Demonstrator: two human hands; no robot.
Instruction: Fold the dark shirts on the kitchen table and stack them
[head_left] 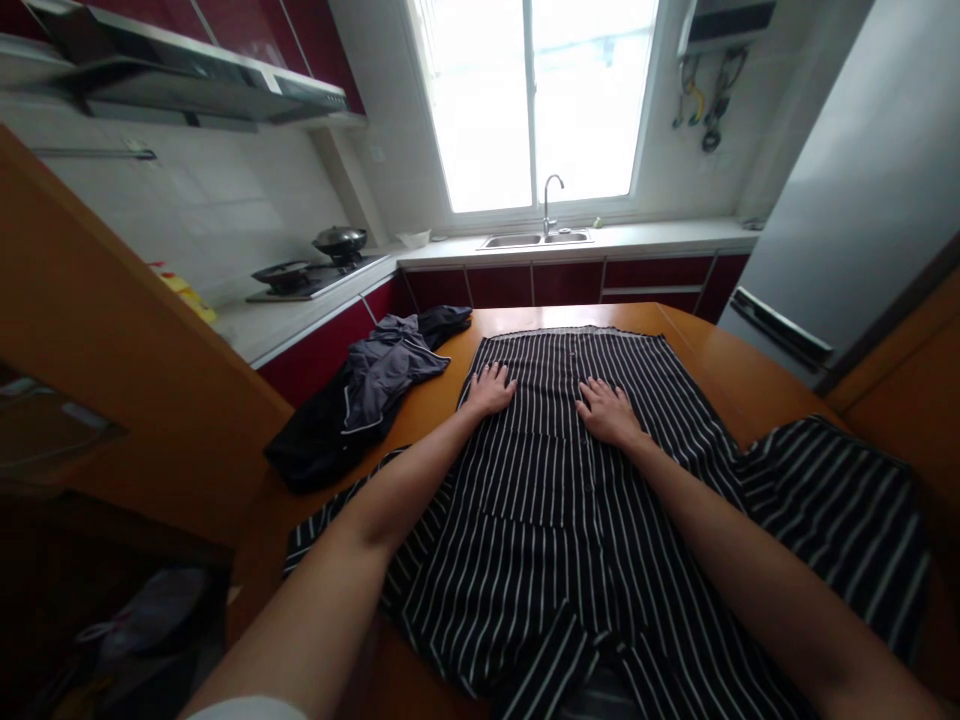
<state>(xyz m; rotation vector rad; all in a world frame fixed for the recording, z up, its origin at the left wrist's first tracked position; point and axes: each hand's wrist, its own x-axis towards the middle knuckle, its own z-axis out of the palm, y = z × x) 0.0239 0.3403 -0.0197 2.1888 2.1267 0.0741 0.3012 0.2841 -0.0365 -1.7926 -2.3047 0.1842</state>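
A black shirt with white stripes lies spread on the wooden table, its collar end toward me and its hem at the far side. My left hand rests flat on the left part of the shirt, fingers spread. On the right part, beyond the button placket, my right hand also presses flat with its fingers apart. One sleeve stretches out to the right; the other lies partly under my left forearm. Neither hand grips the cloth.
Dark and grey clothes lie in a heap on the table's left side. Behind stand a counter with a sink, a stove with a pan and a wok. A fridge stands at the right.
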